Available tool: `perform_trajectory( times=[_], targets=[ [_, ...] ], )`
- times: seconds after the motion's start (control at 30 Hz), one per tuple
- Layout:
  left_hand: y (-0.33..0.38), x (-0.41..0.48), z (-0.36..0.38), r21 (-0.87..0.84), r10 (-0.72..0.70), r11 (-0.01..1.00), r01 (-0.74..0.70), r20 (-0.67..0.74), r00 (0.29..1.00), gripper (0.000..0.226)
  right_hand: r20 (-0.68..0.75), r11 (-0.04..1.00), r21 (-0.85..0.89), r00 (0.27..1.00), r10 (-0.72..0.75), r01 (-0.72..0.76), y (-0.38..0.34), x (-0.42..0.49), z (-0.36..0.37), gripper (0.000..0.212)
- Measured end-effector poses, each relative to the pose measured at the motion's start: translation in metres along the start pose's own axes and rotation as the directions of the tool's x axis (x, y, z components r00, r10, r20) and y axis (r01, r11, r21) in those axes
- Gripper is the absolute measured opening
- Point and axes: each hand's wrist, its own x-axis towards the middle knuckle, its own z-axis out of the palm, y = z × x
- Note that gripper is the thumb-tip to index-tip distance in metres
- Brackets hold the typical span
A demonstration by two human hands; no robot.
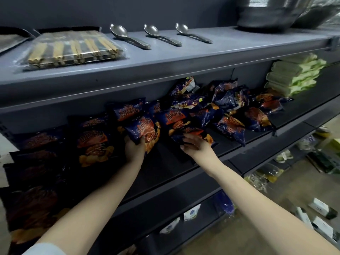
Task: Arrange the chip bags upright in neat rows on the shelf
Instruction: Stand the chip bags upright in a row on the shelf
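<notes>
Middle shelf (165, 162): both arms extended.
The left grip (135, 148) clasps one chip bag (145, 128) by its lower edge; the right grip (196, 146), fingers spread, rests on a neighbouring bag (181, 124).

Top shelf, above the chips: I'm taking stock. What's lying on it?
On the top shelf lie three metal spoons and a clear pack of chopsticks. At the right stands a dark container, cut off by the frame; its contents are hidden.

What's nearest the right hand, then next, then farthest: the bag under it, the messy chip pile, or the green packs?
1. Bag under the right hand, touching it.
2. Messy chip pile, just right.
3. Green packs, shelf's far right.
</notes>
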Motion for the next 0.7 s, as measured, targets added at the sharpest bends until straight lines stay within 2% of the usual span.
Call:
perform_trajectory(
  times=[0.13, 0.27, 0.37, 0.43, 0.5, 0.6, 0.7],
  targets=[
    [0.007, -0.009, -0.019, -0.068, 0.024, 0.997, -0.019, 0.065, 0.998, 0.051, -0.048, 0.999, 0.021, 0.999, -0.024, 0.025, -0.005, 0.006, 0.012, 0.053],
    [0.017, -0.023, -0.04, -0.204, -0.038, 0.975, 0.088, 0.235, 0.971, 0.058, -0.089, 0.998, -0.005, 0.994, -0.057, 0.057, -0.01, 0.014, 0.025, 0.065],
    [0.024, -0.034, -0.053, -0.21, 0.012, 0.975, 0.065, 0.345, 0.939, 0.033, 0.022, 0.998, 0.042, 0.999, -0.038, 0.037, -0.013, 0.017, 0.033, 0.077],
    [0.026, -0.039, -0.061, -0.202, 0.065, 0.979, 0.004, 0.334, 0.94, 0.025, 0.099, 0.999, 0.008, 0.994, -0.043, 0.042, -0.016, 0.018, 0.039, 0.078],
    [0.025, -0.039, -0.071, -0.234, 0.096, 0.972, -0.032, 0.266, 0.959, 0.027, 0.153, 0.997, 0.013, 0.985, -0.073, 0.072, -0.018, 0.019, 0.047, 0.066],
    [0.028, -0.043, -0.085, -0.248, 0.067, 0.968, -0.022, 0.176, 0.982, 0.023, 0.227, 0.996, -0.002, 0.97, -0.09, 0.093, -0.022, 0.018, 0.063, 0.043],
    [0.028, -0.046, -0.098, -0.221, 0.009, 0.975, 0.024, 0.15, 0.989, 0.017, 0.235, 0.996, 0.032, 0.968, -0.083, 0.078, -0.018, 0.02, 0.078, 0.041]
  ],
)
